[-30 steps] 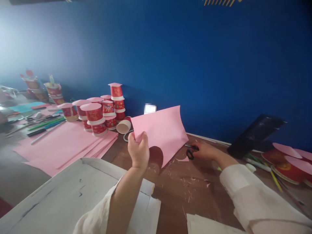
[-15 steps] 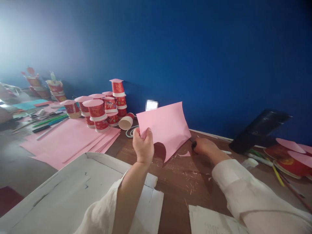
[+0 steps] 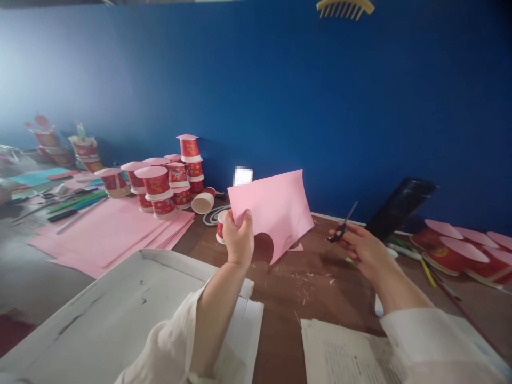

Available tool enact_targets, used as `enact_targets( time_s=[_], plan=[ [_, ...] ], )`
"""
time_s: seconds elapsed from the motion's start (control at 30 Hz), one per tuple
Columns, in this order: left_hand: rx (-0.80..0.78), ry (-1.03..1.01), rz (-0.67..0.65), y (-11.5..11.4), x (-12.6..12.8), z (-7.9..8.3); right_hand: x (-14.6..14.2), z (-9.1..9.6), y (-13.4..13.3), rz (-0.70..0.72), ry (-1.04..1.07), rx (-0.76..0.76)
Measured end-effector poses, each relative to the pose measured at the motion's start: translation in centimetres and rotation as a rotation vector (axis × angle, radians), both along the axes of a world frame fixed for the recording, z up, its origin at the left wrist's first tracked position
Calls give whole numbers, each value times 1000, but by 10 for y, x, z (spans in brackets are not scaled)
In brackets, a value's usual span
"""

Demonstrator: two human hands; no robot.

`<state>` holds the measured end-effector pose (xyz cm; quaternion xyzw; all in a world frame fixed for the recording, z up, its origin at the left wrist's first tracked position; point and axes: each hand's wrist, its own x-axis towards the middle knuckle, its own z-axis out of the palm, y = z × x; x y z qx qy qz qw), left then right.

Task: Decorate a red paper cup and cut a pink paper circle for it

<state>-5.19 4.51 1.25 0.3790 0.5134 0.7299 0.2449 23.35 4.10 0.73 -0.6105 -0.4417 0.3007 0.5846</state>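
My left hand [image 3: 239,236] pinches a pink sheet of paper [image 3: 276,208] at its lower left edge, thumb in front. A curved piece is cut out of the sheet's bottom edge, and it is held up above the table. Off to the right of the sheet, my right hand [image 3: 362,248] grips small scissors [image 3: 341,230] with dark handles, their blades pointing up and away from the paper. A small pink scrap [image 3: 296,247] lies beneath the sheet. A red paper cup [image 3: 220,228] stands partly hidden behind my left hand.
Stacked red cups [image 3: 157,186] with pink discs stand at left, behind pink sheets [image 3: 120,229]. A white box lid [image 3: 104,320] fills the lower left. A black cylinder [image 3: 400,208] leans by the blue wall, with red cups [image 3: 444,253] at right. Printed papers [image 3: 340,349] lie in front.
My right hand has drawn back to the right with the scissors, away from the sheet's right corner. My left hand and the sheet have barely moved. The view has tilted and shifted slightly.
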Motion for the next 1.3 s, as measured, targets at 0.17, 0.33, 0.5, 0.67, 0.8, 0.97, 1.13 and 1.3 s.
enact_targets(
  time_s=[0.17, 0.33, 0.5, 0.67, 0.8, 0.97, 1.13, 1.3],
  plan=[
    [79, -191, -141, -2, 16, 6, -24, -8, -42, 61, 362, -12],
    [156, -456, -242, 0, 33, 13, -49, -31, -57, 97, 549, -35],
    [129, -654, -365, -12, 46, 8, -68, -33, -58, 196, 553, -2],
    [-26, -784, -554, -23, 54, -12, -66, -32, -50, 136, 517, 94],
    [-235, -925, -773, -19, 49, -20, -46, -36, -41, 20, 415, 135],
    [-373, -878, -1034, -9, 36, -27, -21, -37, -43, -65, 242, 157],
    [-510, -757, -1218, -8, 32, -27, -15, -34, -50, -108, -138, 84],
    [-582, -715, -1105, -6, 32, -27, -15, -29, -52, -33, -177, 139]
  ],
)
